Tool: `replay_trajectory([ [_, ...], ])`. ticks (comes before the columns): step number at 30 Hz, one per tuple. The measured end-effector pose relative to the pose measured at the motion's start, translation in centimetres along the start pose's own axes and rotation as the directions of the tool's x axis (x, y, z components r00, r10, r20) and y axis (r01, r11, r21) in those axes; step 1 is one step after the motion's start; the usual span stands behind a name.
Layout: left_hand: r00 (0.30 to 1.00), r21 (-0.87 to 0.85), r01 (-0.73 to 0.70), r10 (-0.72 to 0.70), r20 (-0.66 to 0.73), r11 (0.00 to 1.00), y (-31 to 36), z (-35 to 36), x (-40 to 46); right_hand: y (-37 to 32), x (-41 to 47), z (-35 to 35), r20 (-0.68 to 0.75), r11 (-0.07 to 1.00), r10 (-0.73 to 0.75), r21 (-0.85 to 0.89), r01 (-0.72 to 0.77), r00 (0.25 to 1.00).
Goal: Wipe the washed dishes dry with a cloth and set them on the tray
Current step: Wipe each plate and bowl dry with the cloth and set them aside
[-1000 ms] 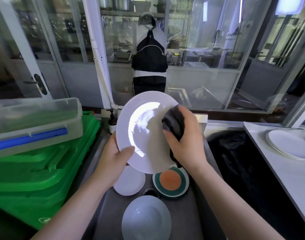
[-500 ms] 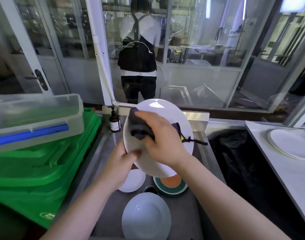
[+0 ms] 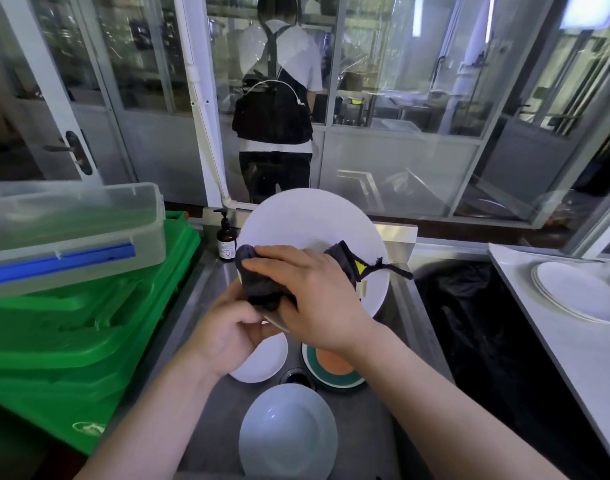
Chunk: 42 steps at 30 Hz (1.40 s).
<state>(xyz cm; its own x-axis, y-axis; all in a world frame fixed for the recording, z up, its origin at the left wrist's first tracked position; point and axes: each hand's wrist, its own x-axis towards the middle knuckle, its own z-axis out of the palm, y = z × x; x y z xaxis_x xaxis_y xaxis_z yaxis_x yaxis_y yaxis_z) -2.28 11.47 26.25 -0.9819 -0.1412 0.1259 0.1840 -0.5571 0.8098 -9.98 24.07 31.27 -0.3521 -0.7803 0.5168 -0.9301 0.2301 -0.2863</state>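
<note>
**Drying the big white plate over the sink**

Head view: my left hand (image 3: 232, 327) grips the lower edge of the large white plate (image 3: 310, 233), fingers curled round its rim, holding it tilted above the steel sink (image 3: 372, 424). My right hand (image 3: 317, 299) presses the dark grey cloth (image 3: 258, 289) against the plate's face, fingers bent over the bunched fabric; a loose end with a yellow tag trails off to the right. Below in the sink lie a small white plate (image 3: 265, 362), an orange and green plate (image 3: 334, 372) and a pale blue bowl (image 3: 288, 431). Stacked white plates (image 3: 580, 292) sit on the counter to my right. Green crates (image 3: 71, 327) under a clear tub (image 3: 71, 230) stand to my left.
</note>
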Motion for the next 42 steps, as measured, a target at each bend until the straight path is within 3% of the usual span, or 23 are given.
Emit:
replay_trajectory([
  [4, 0.998, -0.15, 0.04, -0.031, 0.059, 0.988, -0.1, 0.2, 0.0, 0.3, -0.1, -0.3, -0.01, 0.998, 0.015, -0.054, -0.016, 1.0],
  [9, 1.0, -0.233, 0.002, -0.002, 0.001, 0.973, -1.0, 0.5, 0.4, 0.2, -0.4, -0.4, 0.041, 0.986, -0.007, -0.164, 0.014, 0.999],
  [16, 0.96, -0.159, 0.062, -0.103, -0.261, 0.985, -2.1, 1.4, 1.3, 0.3, -1.1, 0.1, 0.084, 0.976, -0.04, -0.21, 0.057, 0.996],
  [25, 0.901, -0.064, -0.031, 0.0, -0.435, 0.997, -2.4, 0.7, 2.5, 1.8, -2.7, -0.5, 0.088, 0.987, 0.022, -0.16, -0.008, 0.996],
  [33, 0.819, 0.234, -0.057, 0.179, -0.544, 0.971, -2.1, -0.1, 2.1, 6.9, -5.3, -2.3, 0.017, 0.964, 0.223, -0.151, -0.218, 0.975],
  [38, 0.864, 0.481, 0.011, 0.234, -0.446, 0.877, -3.0, 0.0, 1.7, 9.8, -5.9, -3.2, -0.208, 0.933, 0.278, -0.173, -0.315, 0.938],
  [42, 0.875, 0.523, 0.085, 0.188, -0.446, 0.848, -4.6, 0.2, 1.7, 11.1, -7.2, -2.8, -0.312, 0.915, 0.301, -0.171, -0.365, 0.901],
])
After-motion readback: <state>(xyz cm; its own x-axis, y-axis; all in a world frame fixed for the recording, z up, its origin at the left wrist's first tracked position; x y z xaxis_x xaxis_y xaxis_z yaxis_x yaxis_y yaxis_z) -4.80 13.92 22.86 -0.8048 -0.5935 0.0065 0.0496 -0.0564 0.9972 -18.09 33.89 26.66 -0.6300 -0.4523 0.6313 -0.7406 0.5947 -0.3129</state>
